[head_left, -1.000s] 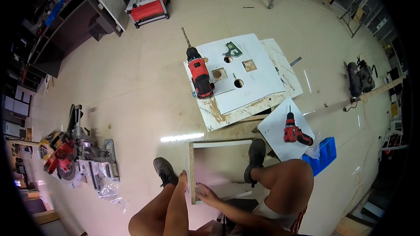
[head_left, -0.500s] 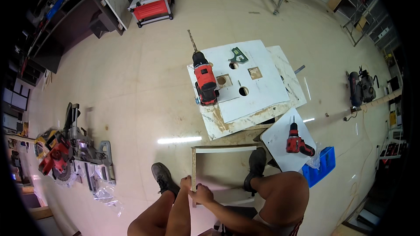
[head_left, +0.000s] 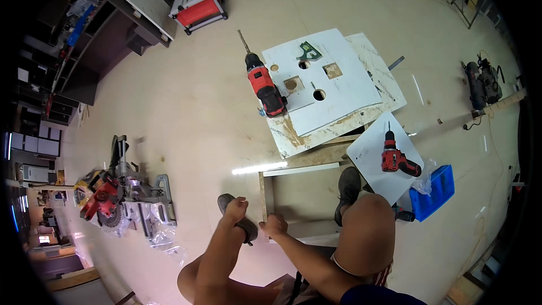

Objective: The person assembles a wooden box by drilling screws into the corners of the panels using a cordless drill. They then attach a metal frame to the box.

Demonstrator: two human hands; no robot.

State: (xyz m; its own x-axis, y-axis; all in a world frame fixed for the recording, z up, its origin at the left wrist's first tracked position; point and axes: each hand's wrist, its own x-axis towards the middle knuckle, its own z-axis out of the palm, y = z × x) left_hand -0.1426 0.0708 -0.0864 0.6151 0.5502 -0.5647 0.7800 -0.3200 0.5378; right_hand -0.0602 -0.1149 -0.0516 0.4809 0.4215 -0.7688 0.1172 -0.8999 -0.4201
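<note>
A rectangular wooden frame (head_left: 267,199), with a white strip along its far side, lies on the floor between my feet. At the near end of its left side, my right hand (head_left: 274,225) is closed on the board's edge. My left hand (head_left: 236,210) is raised just left of the frame, apart from it, above my left shoe. Its fingers are curled together, and whatever they may hold is hidden or too small to make out.
Ahead, stacked white boards (head_left: 344,104) carry a large red drill (head_left: 264,87) and a green square (head_left: 309,51). A smaller red drill (head_left: 398,161) lies on a white panel (head_left: 370,149) beside a blue tray (head_left: 433,195). A mitre saw (head_left: 121,197) stands left, a compressor (head_left: 481,82) right.
My left hand has left the frame's side and moved left and up. My right hand stays at the frame's near left end. The whole view has shifted.
</note>
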